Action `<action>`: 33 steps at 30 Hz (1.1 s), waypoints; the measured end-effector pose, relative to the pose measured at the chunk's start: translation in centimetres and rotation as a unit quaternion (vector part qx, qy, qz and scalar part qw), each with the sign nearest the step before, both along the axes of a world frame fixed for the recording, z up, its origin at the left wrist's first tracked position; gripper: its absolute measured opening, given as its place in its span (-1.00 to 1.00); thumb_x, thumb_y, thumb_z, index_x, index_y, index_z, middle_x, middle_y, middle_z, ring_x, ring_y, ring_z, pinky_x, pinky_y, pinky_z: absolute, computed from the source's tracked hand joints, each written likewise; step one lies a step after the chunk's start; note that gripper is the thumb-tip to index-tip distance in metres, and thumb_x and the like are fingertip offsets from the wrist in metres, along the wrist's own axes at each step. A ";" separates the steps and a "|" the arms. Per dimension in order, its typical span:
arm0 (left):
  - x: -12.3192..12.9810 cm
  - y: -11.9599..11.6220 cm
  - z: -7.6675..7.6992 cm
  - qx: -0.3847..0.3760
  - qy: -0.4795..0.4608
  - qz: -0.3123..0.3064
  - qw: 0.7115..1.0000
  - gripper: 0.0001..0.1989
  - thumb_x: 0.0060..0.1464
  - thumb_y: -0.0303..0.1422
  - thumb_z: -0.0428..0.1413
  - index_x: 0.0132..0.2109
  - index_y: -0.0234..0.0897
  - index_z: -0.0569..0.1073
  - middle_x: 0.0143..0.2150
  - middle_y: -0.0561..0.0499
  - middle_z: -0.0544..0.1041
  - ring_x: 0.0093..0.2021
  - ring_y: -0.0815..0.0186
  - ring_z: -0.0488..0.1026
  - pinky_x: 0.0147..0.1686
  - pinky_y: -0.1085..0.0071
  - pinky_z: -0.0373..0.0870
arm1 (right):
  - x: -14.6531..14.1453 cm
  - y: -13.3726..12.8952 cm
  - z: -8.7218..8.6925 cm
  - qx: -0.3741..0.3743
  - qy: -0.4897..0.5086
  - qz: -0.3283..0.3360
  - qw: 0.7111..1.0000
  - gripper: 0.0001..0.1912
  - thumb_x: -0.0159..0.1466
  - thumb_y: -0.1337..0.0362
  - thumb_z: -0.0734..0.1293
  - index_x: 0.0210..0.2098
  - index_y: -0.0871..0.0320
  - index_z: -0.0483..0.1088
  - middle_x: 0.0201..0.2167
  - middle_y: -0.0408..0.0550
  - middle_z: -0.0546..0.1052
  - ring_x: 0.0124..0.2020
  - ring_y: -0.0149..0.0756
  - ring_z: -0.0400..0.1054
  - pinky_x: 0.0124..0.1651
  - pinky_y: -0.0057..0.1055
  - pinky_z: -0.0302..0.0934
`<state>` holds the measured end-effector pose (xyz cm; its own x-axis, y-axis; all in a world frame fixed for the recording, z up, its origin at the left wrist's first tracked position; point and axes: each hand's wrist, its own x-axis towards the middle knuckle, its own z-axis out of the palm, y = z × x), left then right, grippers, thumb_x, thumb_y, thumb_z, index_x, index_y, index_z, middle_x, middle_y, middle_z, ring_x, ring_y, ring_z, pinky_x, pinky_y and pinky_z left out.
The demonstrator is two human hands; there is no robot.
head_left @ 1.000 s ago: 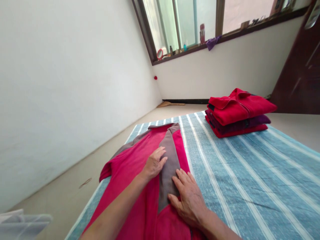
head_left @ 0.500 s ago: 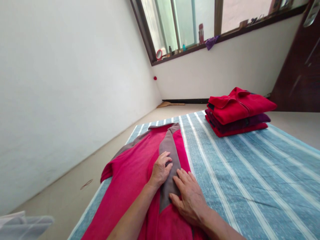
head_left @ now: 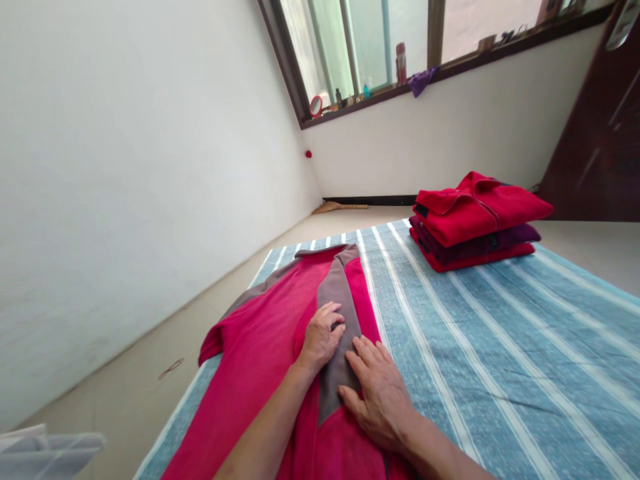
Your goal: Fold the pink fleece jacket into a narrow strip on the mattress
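A red garment with grey panels (head_left: 260,333) lies on a blue and white striped cover (head_left: 440,347), its grey collar at the far end. Its right side is folded inward, with a grey panel on top. My left hand (head_left: 323,335) rests on that fold, fingers slightly bent and apart. Just to its right, my right hand (head_left: 377,390) lies on the garment's right edge with its fingers spread. The two hands do not touch. Further back on the right sits a stack of folded red and purple garments (head_left: 475,220).
Along the left runs a white wall (head_left: 125,167), with a strip of floor beside the cover. A windowsill (head_left: 370,100) at the back holds a flask, a round mirror and a purple cloth. A dark door (head_left: 595,147) stands at the right.
Both hands stay in the same place on the garment. The view has shifted very slightly.
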<state>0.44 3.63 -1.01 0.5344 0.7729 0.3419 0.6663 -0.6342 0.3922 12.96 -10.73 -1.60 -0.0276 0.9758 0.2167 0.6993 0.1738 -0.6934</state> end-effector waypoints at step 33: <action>0.7 0.5 0.5 0.002 -0.050 0.020 0.999 -0.85 0.14 -0.44 -0.10 -0.36 -0.20 0.32 -0.11 -0.11 0.53 -0.06 0.24 0.47 -0.02 0.24 0.40 | 0.1 0.1 -0.1 0.004 -0.004 0.002 1.000 -0.51 0.19 0.21 0.31 0.11 0.17 0.37 0.26 0.07 0.25 0.30 -0.04 0.06 0.33 -0.06 -0.12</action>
